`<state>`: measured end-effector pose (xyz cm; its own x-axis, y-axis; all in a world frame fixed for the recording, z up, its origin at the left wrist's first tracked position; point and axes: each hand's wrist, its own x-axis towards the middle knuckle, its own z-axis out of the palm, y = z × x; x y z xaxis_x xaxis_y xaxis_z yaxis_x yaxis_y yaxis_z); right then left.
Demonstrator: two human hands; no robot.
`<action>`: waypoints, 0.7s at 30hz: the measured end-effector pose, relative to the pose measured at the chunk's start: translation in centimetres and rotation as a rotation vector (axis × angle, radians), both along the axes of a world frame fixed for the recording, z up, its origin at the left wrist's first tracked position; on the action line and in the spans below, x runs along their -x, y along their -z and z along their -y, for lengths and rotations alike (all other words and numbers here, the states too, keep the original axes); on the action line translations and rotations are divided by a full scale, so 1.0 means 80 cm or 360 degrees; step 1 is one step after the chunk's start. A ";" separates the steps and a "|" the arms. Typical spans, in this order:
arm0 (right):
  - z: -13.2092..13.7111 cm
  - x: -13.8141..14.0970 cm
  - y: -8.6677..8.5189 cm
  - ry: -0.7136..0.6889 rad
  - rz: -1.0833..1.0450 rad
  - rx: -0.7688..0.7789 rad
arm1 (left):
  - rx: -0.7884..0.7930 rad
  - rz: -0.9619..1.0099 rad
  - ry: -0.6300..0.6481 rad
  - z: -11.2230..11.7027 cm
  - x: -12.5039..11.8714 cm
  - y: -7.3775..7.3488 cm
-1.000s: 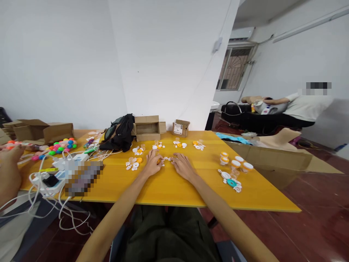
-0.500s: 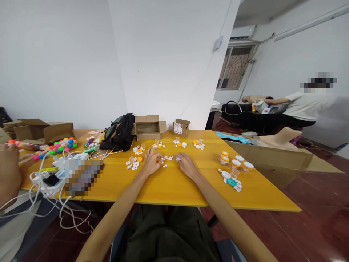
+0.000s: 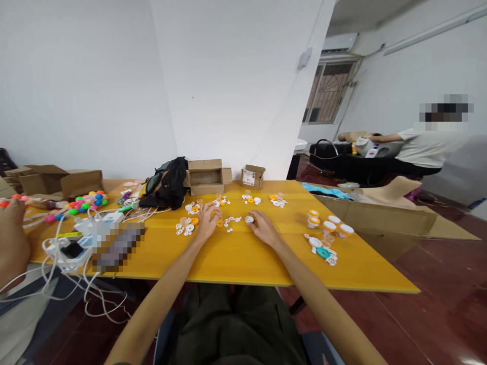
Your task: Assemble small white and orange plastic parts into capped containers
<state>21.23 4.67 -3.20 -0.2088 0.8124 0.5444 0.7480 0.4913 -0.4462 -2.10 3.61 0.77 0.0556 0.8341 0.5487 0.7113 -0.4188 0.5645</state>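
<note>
Head view: right hand [image 3: 263, 227] has its fingertips at a white round part [image 3: 249, 219] on the worktop [image 3: 262, 268]; can't tell if that grip is pinching it or only resting against it. Left hand [image 3: 206, 221] is half-curled beside a clear cup [image 3: 219, 215] and an orange ring [image 3: 220, 223]; can't tell if that grip is closed on anything, the fingers hide it.

Between the hands: white openwork pieces [image 3: 233, 220], with small white bits [image 3: 229, 230] just nearer the person. Further out, left of the left hand: a parts cluster [image 3: 189, 229] of white and orange. Right side: lidded jars [image 3: 346, 229], nearer them a teal disc [image 3: 323, 253] and a white disc [image 3: 315, 243].

Far edge: open carton [image 3: 206, 190], smaller box [image 3: 257, 180], black bag [image 3: 175, 185]. Left: coloured balls [image 3: 91, 201], another person's arm [image 3: 12, 243] at the frame edge.
</note>
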 end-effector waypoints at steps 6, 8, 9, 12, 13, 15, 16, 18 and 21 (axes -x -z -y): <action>0.007 0.002 -0.007 -0.0059 0.0172 -0.0085 | 0.0046 -0.0128 0.0015 0.003 0.009 -0.002; 0.010 0.004 -0.009 -0.0085 0.0207 -0.0087 | 0.0044 -0.0220 0.0059 0.007 0.009 -0.002; 0.011 0.005 -0.010 -0.0100 0.0219 -0.0087 | 0.0041 -0.0264 0.0083 0.009 0.008 -0.002; 0.013 0.008 -0.010 -0.0133 0.0234 -0.0110 | 0.0033 -0.0374 0.0167 0.014 0.007 -0.001; 0.013 0.010 -0.010 -0.0142 0.0234 -0.0126 | 0.0033 -0.0402 0.0199 0.016 0.006 -0.001; 0.014 0.015 -0.008 -0.0161 0.0244 -0.0158 | 0.0037 -0.0451 0.0259 0.017 0.005 -0.001; 0.014 0.018 -0.007 -0.0170 0.0258 -0.0167 | 0.0041 -0.0471 0.0280 0.017 0.004 -0.001; 0.015 0.024 -0.007 -0.0164 0.0302 -0.0168 | 0.0052 -0.0499 0.0296 0.017 0.003 0.000; 0.016 0.032 -0.007 -0.0084 0.0379 -0.0133 | 0.0057 -0.0523 0.0293 0.017 0.001 0.000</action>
